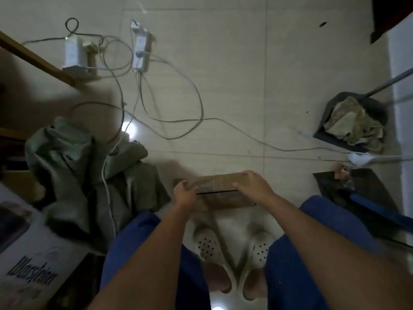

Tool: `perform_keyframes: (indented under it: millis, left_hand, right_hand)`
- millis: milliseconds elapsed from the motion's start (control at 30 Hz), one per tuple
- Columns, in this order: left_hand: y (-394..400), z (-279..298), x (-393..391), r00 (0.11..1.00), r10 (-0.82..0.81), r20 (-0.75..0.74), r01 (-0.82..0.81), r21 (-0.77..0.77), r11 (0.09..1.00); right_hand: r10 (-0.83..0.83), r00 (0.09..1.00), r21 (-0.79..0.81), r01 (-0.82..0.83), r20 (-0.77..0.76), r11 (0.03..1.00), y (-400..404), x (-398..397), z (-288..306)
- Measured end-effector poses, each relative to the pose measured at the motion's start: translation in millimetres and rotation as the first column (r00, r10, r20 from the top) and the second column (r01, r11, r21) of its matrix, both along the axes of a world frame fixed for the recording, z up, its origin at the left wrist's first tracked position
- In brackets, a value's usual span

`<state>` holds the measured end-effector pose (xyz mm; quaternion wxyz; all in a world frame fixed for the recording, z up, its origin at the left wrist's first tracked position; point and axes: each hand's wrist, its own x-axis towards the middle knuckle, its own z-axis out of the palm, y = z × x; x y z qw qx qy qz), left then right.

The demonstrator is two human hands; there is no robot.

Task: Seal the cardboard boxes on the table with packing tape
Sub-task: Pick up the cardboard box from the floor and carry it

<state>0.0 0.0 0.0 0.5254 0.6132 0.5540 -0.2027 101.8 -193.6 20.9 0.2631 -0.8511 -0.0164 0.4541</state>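
A small brown cardboard box (218, 191) is on the tiled floor in front of my feet, with a dark slit between its top flaps. My left hand (184, 195) grips its left end, fingers curled over the edge. My right hand (253, 186) lies on the right half of the top, its fingers curled over the far edge. A strip that looks like brown tape (220, 233) trails from the near side of the box down between my shoes. No tape roll is in view.
Grey-green cloth (89, 175) is heaped at the left, with a white printed carton (33, 260) below it. Power strips (140, 50) and loose cables (178, 121) cross the floor ahead. A dustpan with rags (353, 121) and dark items (357, 191) sit at the right.
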Motion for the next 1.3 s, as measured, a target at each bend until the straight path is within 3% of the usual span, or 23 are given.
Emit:
perform_keyframes:
  millis: [233,367,567,800,1067,1300]
  left_hand:
    - [13,-88,-14,0.983,0.086,-0.16,-0.041,0.266,0.963]
    - [11,-122,-10,0.972,0.178,-0.156,-0.135,0.255,0.958]
    - [6,-142,10,0.994,0.088,-0.071,-0.053,0.396,0.917]
    - [18,-153,34,0.982,0.134,0.13,-0.175,0.392,0.903]
    - [28,-153,44,0.989,0.104,0.102,-0.135,0.383,0.914]
    - [36,-70,54,0.989,0.041,0.142,-0.098,0.423,0.901]
  right_hand:
    - [-0.317,0.948,-0.118,0.318,0.026,0.941,2,-18,-98]
    - [-0.421,0.902,-0.199,0.433,0.098,0.879,3,-25,-132]
    - [-0.496,0.817,-0.124,0.547,0.295,0.828,3,-18,-151]
    - [-0.6,0.733,0.03,0.625,0.321,0.78,-2,11,-159]
    - [-0.627,0.709,0.076,0.641,0.323,0.764,0,32,-150]
    - [-0.604,0.713,0.103,0.612,0.357,0.784,6,41,-69]
